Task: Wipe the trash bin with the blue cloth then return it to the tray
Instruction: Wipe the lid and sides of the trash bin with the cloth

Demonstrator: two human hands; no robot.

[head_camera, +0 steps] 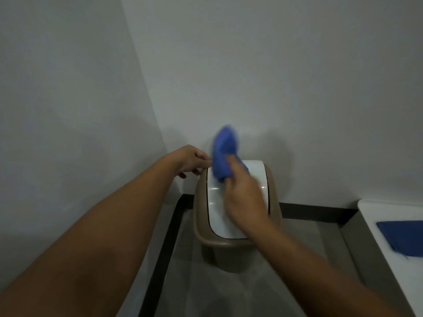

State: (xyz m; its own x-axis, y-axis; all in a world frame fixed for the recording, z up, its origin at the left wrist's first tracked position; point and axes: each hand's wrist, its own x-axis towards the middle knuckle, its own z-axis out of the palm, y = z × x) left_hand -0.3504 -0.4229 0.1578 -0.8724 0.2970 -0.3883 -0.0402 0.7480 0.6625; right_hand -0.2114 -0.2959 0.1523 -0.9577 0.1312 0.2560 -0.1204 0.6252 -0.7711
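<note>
Your right hand (243, 197) is closed around the bunched blue cloth (224, 152), which sticks up above the far end of the bin's (219, 252) white lid (219, 211). The cloth is blurred, so you cannot tell whether it touches the lid or hangs just over it. Your left hand (191, 160) rests loosely curled at the bin's far left corner, fingertips on or just beside the rim; it grips nothing that shows.

The bin stands on the floor (183, 282) in the corner, close to the wall (274, 76). The tray (370, 216) sits to your right with a darker blue folded piece (402, 239) on it.

The lid looks like a swing flap, so hard pressure on one end would likely tip it inward and drag the cloth into the bin. A light bin like this could also skid or tilt against the wall if your left hand only brushes it. The cloth is held in a wad, so little of it would meet the surface, and streaks may remain.
</note>
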